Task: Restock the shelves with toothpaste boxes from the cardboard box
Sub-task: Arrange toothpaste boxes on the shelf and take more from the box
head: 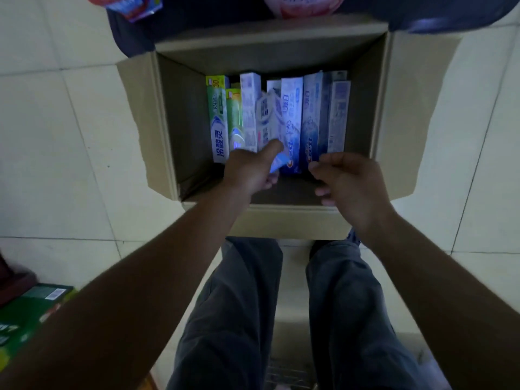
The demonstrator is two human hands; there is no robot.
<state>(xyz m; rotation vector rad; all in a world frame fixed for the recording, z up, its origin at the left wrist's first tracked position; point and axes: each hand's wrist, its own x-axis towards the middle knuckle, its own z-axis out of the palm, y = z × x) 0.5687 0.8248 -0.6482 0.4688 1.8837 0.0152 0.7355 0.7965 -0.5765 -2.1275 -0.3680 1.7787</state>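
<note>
My left hand [253,170] pinches a pale toothpaste box [268,116], tilted out of the row [311,122] at 12 o'clock in the carton [281,218]. My right hand [349,181], at 3 o'clock, hangs loosely curled, holding nothing. With the row nearly full, I judge most restocking remains.

Brown cardboard box [180,114], green, white and blue toothpaste boxes [292,119], grey trousers [233,319]

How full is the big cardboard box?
Partly full. One row of toothpaste boxes sits inside the cardboard box, with bare cardboard showing beside the row.
</note>
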